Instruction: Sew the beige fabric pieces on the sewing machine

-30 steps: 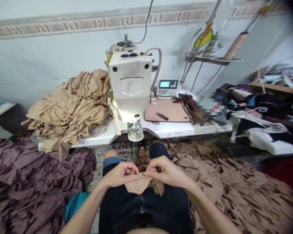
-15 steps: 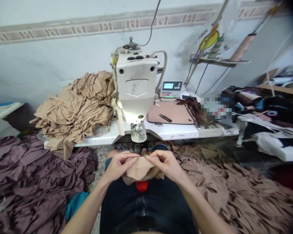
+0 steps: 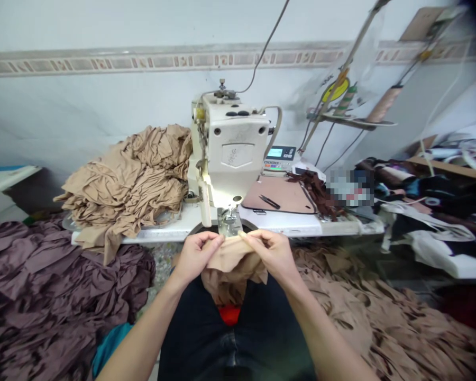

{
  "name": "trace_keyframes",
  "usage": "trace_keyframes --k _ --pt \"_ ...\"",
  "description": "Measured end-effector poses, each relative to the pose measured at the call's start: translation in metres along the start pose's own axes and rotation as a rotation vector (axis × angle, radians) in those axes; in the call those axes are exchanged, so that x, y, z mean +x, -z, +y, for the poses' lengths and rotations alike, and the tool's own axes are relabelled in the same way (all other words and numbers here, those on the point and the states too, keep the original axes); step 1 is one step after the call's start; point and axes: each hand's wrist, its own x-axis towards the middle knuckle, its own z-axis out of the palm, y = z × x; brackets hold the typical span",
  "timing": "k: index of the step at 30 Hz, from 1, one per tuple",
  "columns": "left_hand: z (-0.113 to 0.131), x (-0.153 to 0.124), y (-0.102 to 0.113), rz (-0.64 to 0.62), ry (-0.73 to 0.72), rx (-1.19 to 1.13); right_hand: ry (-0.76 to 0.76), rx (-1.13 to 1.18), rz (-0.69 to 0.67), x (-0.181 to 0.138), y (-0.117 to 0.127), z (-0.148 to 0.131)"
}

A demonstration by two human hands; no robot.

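Note:
My left hand (image 3: 195, 255) and my right hand (image 3: 272, 253) each pinch the top edge of a small tan fabric piece (image 3: 233, 259), stretched between them just below the presser foot (image 3: 229, 221) of a white sewing machine (image 3: 230, 156). The cloth hangs down over my lap. A bit of red (image 3: 229, 313) shows beneath it on my dark shorts.
A heap of tan garments (image 3: 129, 180) lies on the machine table (image 3: 285, 225) at left. A pink mat with black snips (image 3: 268, 201) and a control panel (image 3: 280, 154) sit at right. Purple fabric (image 3: 51, 286) covers the floor left, tan pieces (image 3: 365, 301) right.
Both hands have lifted the tan piece from my lap up and forward to the machine's presser foot. The view has tilted upward.

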Motion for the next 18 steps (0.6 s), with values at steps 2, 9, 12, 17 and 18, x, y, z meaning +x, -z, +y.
trace_keyframes --k 2,9,12,17,18 --pt "0.001 0.006 -0.001 0.031 0.042 -0.01 -0.054 0.055 -0.007 0.007 -0.002 0.004" --pt "0.007 0.021 -0.007 0.142 0.076 -0.091 -0.07 0.159 0.07 0.018 -0.004 0.009" --pt "0.008 0.029 -0.011 0.179 0.036 -0.084 -0.07 0.179 0.096 0.023 -0.004 0.014" --pt "0.003 0.046 -0.015 0.209 -0.037 -0.067 -0.051 0.186 0.142 0.034 -0.005 0.022" --pt "0.002 0.048 -0.016 0.205 -0.035 -0.082 -0.049 0.192 0.153 0.035 -0.005 0.023"
